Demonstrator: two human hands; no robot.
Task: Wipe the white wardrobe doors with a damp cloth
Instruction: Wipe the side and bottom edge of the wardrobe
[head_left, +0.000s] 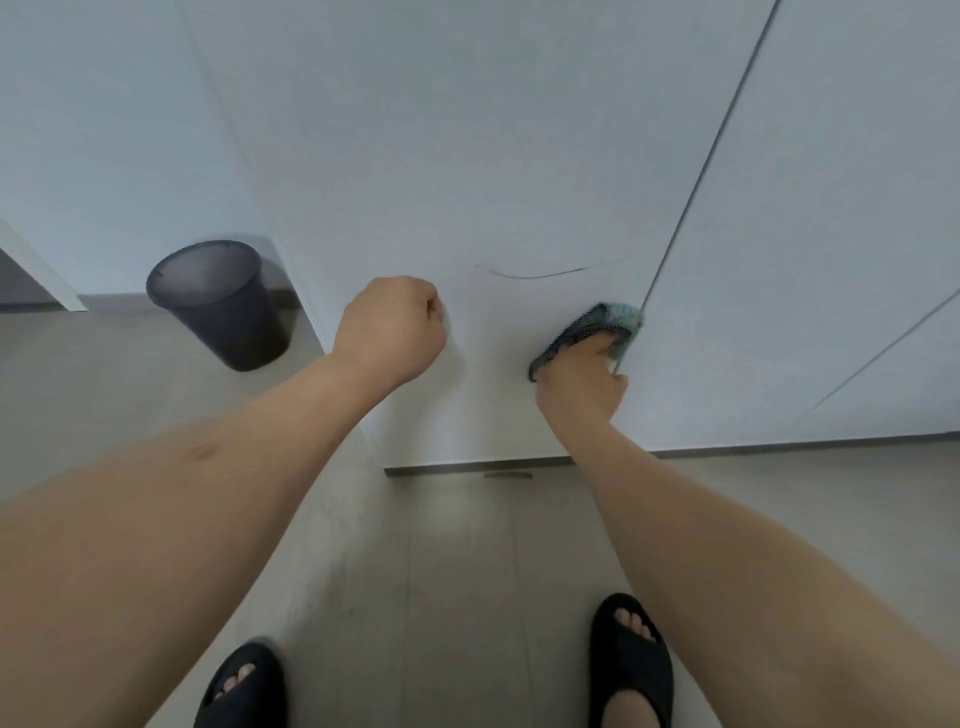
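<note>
We look down on a pale grey floor (457, 597) of long planks, softly and evenly lit, with a faint bright patch near the middle. Far left stands a dark, round waste bin (221, 304), tilted by the wide lens, against a white wall (93, 156). A white door frame (39, 270) edges the far left corner

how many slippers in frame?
2. Left slipper at the bottom edge, left of centre; right slipper at the bottom, beside the right forearm. Both are black, worn, and cut off by the frame edge.
</note>
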